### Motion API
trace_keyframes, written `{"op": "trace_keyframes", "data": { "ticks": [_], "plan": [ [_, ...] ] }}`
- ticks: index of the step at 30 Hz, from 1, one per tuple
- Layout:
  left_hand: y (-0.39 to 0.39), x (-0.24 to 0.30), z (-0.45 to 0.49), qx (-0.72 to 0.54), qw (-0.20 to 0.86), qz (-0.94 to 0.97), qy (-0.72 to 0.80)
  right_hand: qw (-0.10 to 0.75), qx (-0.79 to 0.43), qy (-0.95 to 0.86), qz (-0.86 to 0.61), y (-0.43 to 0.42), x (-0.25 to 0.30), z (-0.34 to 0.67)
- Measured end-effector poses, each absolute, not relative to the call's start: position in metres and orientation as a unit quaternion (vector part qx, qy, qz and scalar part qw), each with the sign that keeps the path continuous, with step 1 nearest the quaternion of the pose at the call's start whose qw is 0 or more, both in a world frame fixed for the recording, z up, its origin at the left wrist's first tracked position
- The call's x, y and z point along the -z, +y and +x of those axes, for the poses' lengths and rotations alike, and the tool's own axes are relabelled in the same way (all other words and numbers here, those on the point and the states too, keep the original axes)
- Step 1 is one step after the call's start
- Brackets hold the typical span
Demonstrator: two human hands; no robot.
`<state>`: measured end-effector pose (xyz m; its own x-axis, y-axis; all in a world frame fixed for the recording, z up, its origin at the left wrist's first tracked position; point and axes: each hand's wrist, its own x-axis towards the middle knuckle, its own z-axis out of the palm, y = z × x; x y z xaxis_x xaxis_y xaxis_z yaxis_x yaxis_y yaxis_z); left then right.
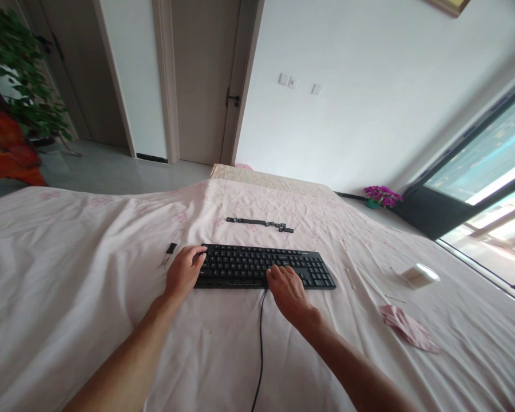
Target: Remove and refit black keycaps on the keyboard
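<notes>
Head view: black kbd [236, 262] lies flat on a pale pink flowered sheet [90, 274], in the middle of the scene, long side running L to R. L hand [182, 270] is at the kbd's L end, part open w/ a gap betw. thumb & forefinger, fingertips by the far L corner; can't tell if it grips. R hand [288, 286] is over the near edge, R of centre, fingers bent down onto the keys; thumb hidden, so can't tell if it has hold of the kbd. Bare strip shows along the kbd's near edge, betw. the hands. Black cable [261, 337] runs from that edge toward the near side.

Beyond the kbd, approx. in a line: a long black keycap [252, 221] plus several small keycaps [272, 224] (too small to read). Far L of the L hand, a small black piece [171, 248]. Well R of the kbd: a thin stick [351, 278], a white tub [420, 276] & a crumpled pink cloth [407, 328]. Far back: door [203, 86], wall switches [292, 82], purple flowers [381, 196].
</notes>
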<state>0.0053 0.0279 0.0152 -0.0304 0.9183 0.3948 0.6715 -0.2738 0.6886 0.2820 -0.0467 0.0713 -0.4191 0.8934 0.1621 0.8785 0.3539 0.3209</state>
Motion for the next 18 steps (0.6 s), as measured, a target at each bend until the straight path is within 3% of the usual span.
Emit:
{"op": "trace_keyframes", "data": {
  "ticks": [10, 18],
  "plan": [
    [0.033, -0.005, 0.004, -0.413, 0.140, 0.686, 0.583, 0.031, -0.182, 0.818, 0.544, -0.056, -0.060, 0.277],
    [0.034, -0.002, 0.004, -0.413, 0.146, 0.683, 0.585, -0.101, -0.009, 0.786, 0.610, -0.017, -0.081, 0.328]
  ]
}}
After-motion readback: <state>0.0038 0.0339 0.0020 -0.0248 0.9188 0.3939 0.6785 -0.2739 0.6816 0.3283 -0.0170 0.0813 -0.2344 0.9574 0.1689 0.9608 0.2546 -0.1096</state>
